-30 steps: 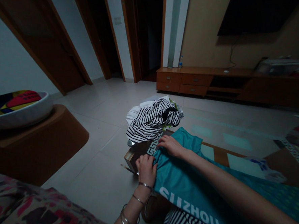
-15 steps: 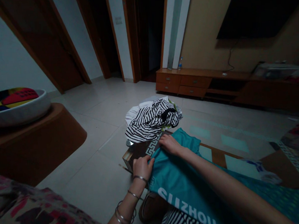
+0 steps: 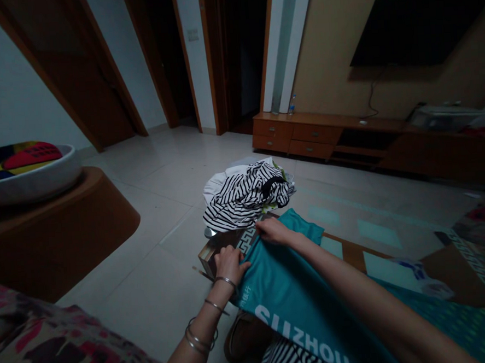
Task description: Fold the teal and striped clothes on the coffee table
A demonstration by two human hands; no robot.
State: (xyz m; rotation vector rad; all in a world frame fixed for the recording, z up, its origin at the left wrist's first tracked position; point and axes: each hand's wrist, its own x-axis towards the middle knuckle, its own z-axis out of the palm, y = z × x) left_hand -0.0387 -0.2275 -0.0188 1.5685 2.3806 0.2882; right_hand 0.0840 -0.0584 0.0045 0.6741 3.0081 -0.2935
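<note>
A teal shirt [image 3: 290, 288] with white "SUZHOU" lettering lies across the low table and hangs over its near edge. My left hand [image 3: 231, 265], with several silver bangles on the wrist, pinches the shirt's left edge. Farther up that same edge, my right hand [image 3: 272, 230] has its fingers closed on the cloth, and its forearm crosses over the shirt. Beyond my hands, a heap of black-and-white striped clothing [image 3: 243, 195] rests at the table's far left end, with white and green cloth under it.
The glass-topped table [image 3: 343, 255] carries a crumpled plastic bag [image 3: 432, 285]. At left stands a brown pedestal [image 3: 104, 206] with a white basin [image 3: 61, 173] holding colourful cloth. A floral sofa [image 3: 51, 346] is at lower left. A TV cabinet [image 3: 311, 128] lines the far wall.
Both hands stay on the shirt's edge. The left hand has shifted very slightly downward, and the cloth between the hands looks a little straighter.
</note>
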